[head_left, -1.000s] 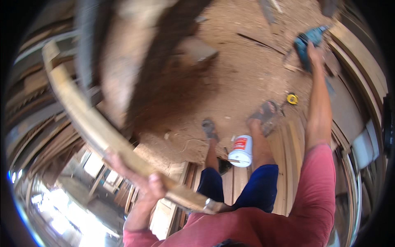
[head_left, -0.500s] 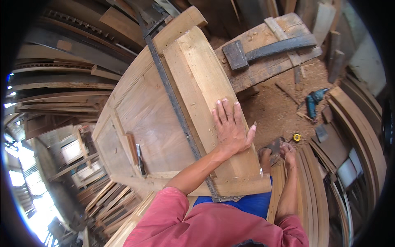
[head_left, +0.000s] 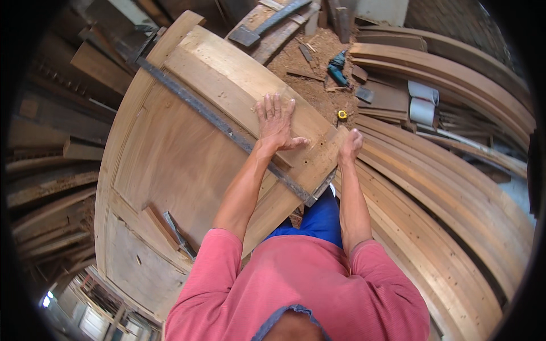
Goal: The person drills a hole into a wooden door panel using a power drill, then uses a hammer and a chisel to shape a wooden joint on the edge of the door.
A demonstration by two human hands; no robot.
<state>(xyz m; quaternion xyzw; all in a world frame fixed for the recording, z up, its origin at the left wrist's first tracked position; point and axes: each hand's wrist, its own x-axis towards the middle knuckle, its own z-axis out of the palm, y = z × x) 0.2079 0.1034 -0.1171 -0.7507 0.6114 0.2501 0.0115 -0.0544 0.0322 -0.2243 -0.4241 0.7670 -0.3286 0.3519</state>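
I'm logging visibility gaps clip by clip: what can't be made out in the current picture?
All in the head view:
Left hand: its palm, hidden by the back of the hand.
Right hand: whatever its grip closes on, hidden by the hand itself.
Feet: hidden behind the panelled wooden door.
Tape measure: markings too small.
Power drill: any bit, too small.

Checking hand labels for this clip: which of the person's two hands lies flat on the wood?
The left hand, palm down on the pale board, thumb held out. The right hand instead is curled beside the wooden panel's end.
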